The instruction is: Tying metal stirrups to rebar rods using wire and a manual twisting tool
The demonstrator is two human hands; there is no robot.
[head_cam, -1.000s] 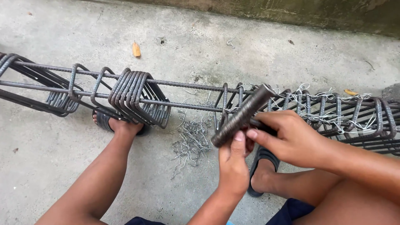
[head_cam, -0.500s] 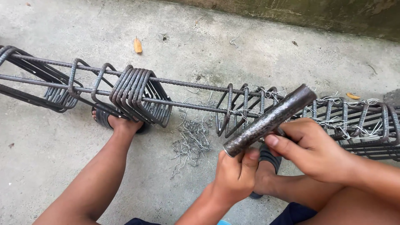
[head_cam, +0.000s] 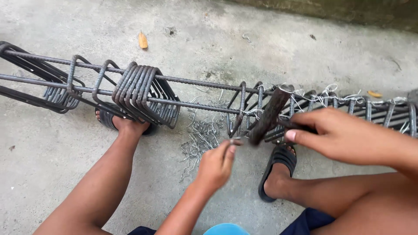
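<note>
A long rebar cage (head_cam: 196, 82) lies across the concrete in front of me, its right part bound with pale wire. My right hand (head_cam: 344, 135) grips a dark, rough metal tying tool (head_cam: 270, 114) that leans up against the cage's stirrups. My left hand (head_cam: 215, 167) is just below the tool's lower end, with its fingertips pinched on a short bent wire tie (head_cam: 235, 142). A tight bundle of loose stirrups (head_cam: 143, 93) hangs on the bars to the left.
A pile of cut wire ties (head_cam: 202, 135) lies on the floor under the cage. My feet in dark sandals (head_cam: 278, 167) rest on either side of it, the left foot (head_cam: 119, 124) beneath the stirrup bundle. A dry leaf (head_cam: 143, 40) lies beyond; a wall (head_cam: 348, 11) runs along the back.
My left hand has let go of the tool's lower end and now pinches a wire tie. The right hand has tipped the tool steeper, against the cage.
</note>
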